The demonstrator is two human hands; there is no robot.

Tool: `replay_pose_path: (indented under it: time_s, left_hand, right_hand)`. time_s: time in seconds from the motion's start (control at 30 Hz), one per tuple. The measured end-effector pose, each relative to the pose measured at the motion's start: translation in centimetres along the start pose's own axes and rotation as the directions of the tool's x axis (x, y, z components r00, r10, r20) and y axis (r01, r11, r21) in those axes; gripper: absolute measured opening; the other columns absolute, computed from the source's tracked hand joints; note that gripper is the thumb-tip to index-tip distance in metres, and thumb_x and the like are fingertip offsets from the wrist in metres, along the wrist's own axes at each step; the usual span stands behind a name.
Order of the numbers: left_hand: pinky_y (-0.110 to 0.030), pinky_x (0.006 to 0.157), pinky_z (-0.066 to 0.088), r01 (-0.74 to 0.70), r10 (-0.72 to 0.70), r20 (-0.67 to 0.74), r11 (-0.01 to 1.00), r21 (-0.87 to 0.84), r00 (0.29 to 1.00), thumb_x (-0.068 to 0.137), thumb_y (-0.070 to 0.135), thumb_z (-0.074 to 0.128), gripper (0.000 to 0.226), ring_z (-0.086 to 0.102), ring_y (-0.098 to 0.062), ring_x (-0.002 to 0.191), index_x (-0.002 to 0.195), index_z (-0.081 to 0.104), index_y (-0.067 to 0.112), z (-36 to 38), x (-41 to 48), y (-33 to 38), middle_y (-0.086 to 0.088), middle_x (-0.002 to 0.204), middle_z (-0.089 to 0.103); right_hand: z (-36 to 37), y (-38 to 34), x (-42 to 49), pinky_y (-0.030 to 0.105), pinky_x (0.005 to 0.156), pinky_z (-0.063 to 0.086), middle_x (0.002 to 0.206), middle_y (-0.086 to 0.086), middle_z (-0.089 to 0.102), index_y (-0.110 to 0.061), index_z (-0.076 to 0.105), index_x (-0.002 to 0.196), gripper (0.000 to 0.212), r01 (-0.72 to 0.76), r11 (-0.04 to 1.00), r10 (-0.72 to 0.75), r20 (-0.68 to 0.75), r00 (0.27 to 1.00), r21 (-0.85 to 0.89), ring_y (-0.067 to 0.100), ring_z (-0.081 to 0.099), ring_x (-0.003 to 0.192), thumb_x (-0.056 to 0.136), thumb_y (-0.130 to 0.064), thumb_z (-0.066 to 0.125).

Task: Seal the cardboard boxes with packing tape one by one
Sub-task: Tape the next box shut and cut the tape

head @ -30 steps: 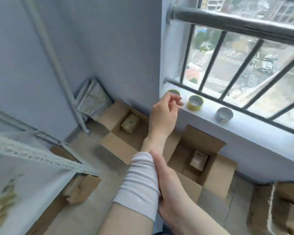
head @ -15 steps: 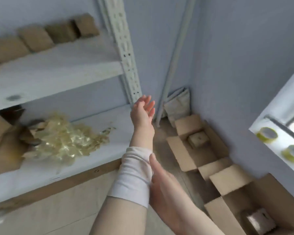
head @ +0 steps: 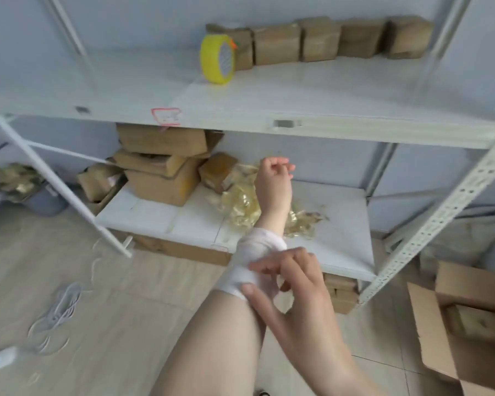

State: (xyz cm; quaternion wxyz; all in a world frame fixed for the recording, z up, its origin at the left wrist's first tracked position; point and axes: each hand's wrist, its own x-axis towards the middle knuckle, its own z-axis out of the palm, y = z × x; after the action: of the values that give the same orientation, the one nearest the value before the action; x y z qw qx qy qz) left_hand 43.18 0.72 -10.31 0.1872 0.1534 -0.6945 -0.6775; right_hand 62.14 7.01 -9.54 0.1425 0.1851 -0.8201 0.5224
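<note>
Soft, even daylight, faint shadows; slight motion blur, wide-angle bending at edges.

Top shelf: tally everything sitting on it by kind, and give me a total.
On the top shelf:
Tape roll, yellow: 1
Cardboard boxes, small and brown, in a row along the back: 5
Total: 6

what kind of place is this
Probably a small storeroom or packing room: a white metal shelving rack holds a row of small cardboard boxes and a yellow roll of packing tape, and an open cardboard box sits on the floor at the right.
</note>
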Motion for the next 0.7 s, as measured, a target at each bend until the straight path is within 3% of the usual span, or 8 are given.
replay_pose_path:
  time_s: [0.2, 0.3, 0.37, 0.47, 0.5, 0.57, 0.63, 0.7]
  left_hand:
    - [-0.032, 0.069, 0.051, -0.093, 0.075, 0.095, 0.976, 0.199, 0.993, 0.092, 0.009, 0.04, 0.02, 0.066, -0.019, 0.078, 0.087, 0.055, 0.021, -0.4, 5.6, 1.5, 0.012, 0.077, 0.064]
    - [-0.033, 0.074, 0.052, -0.2, 0.169, 0.149, 0.952, 0.232, 0.974, 0.09, 0.01, 0.042, 0.019, 0.066, -0.022, 0.081, 0.084, 0.054, 0.024, 1.2, 9.0, 4.0, 0.013, 0.075, 0.063]
    - [-0.027, 0.067, 0.051, -0.245, 0.215, 0.155, 0.945, 0.216, 0.964, 0.089, 0.008, 0.042, 0.02, 0.066, -0.02, 0.072, 0.082, 0.054, 0.022, 2.2, 11.7, 5.6, 0.01, 0.073, 0.063]
    - [-0.014, 0.044, 0.041, -0.01, 0.022, 0.053, 0.977, -0.211, 0.998, 0.091, 0.002, 0.039, 0.024, 0.057, -0.005, 0.047, 0.078, 0.054, 0.017, 3.9, 16.5, 7.8, 0.002, 0.069, 0.061]
    - [-0.013, 0.041, 0.038, 0.147, -0.133, 0.063, 0.885, -0.441, 0.989, 0.092, 0.003, 0.039, 0.025, 0.053, -0.003, 0.042, 0.078, 0.054, 0.017, 4.5, 18.1, 8.6, 0.002, 0.066, 0.061]
    - [-0.013, 0.038, 0.038, 0.347, -0.323, 0.192, 0.536, -0.77, 0.927, 0.095, 0.006, 0.041, 0.023, 0.05, -0.004, 0.037, 0.077, 0.054, 0.014, 5.6, 20.7, 9.4, 0.003, 0.053, 0.061]
    - [-0.013, 0.036, 0.038, 0.383, -0.322, 0.268, 0.382, -0.841, 0.908, 0.096, 0.006, 0.041, 0.024, 0.05, -0.004, 0.033, 0.076, 0.053, 0.011, 7.1, 22.7, 10.0, 0.004, 0.044, 0.059]
    - [-0.013, 0.036, 0.039, 0.368, -0.307, 0.253, 0.414, -0.833, 0.917, 0.096, 0.005, 0.04, 0.025, 0.049, -0.004, 0.033, 0.076, 0.054, 0.011, 8.4, 24.5, 10.8, 0.004, 0.043, 0.059]
  right_hand:
    - [2.5, -1.0, 7.2, 0.006, 0.067, 0.034, 0.074, -0.016, 0.052, -0.014, 0.066, 0.072, 0.008, 0.089, 0.996, -0.087, 0.092, 0.992, -0.022, 0.002, 0.045, 0.07, 0.077, -0.019, 0.068]
    - [2.4, -1.5, 10.8, 0.006, 0.067, 0.034, 0.075, -0.021, 0.048, -0.014, 0.064, 0.073, 0.013, 0.174, 0.983, -0.182, 0.177, 0.967, 0.059, -0.005, 0.042, 0.07, 0.081, -0.023, 0.065]
    - [1.8, -1.7, 13.1, 0.008, 0.066, 0.034, 0.075, -0.02, 0.048, -0.017, 0.063, 0.074, 0.013, 0.206, 0.968, -0.236, 0.242, 0.941, 0.14, -0.005, 0.043, 0.07, 0.084, -0.026, 0.06]
    - [0.7, -0.9, 16.8, 0.01, 0.064, 0.037, 0.074, -0.016, 0.051, -0.026, 0.061, 0.076, 0.009, 0.183, 0.959, -0.24, 0.282, 0.929, 0.214, -0.002, 0.046, 0.067, 0.084, -0.031, 0.061]
    - [0.4, -0.3, 18.2, 0.011, 0.063, 0.038, 0.073, -0.015, 0.052, -0.027, 0.061, 0.077, 0.008, 0.177, 0.961, -0.234, 0.28, 0.931, 0.215, -0.001, 0.048, 0.067, 0.083, -0.032, 0.061]
    - [-0.1, 1.0, 20.9, 0.01, 0.064, 0.038, 0.072, -0.015, 0.052, -0.027, 0.06, 0.08, 0.008, 0.179, 0.965, -0.229, 0.28, 0.932, 0.192, -0.001, 0.049, 0.067, 0.081, -0.033, 0.065]
    - [-0.9, 2.3, 23.6, 0.008, 0.065, 0.037, 0.071, -0.019, 0.051, -0.028, 0.06, 0.083, 0.009, 0.185, 0.968, -0.231, 0.314, 0.921, 0.171, -0.003, 0.051, 0.068, 0.08, -0.032, 0.067]
    - [-1.7, 3.3, 25.8, 0.005, 0.065, 0.036, 0.07, -0.022, 0.05, -0.028, 0.058, 0.083, 0.01, 0.213, 0.964, -0.256, 0.337, 0.906, 0.158, -0.007, 0.051, 0.069, 0.081, -0.035, 0.064]
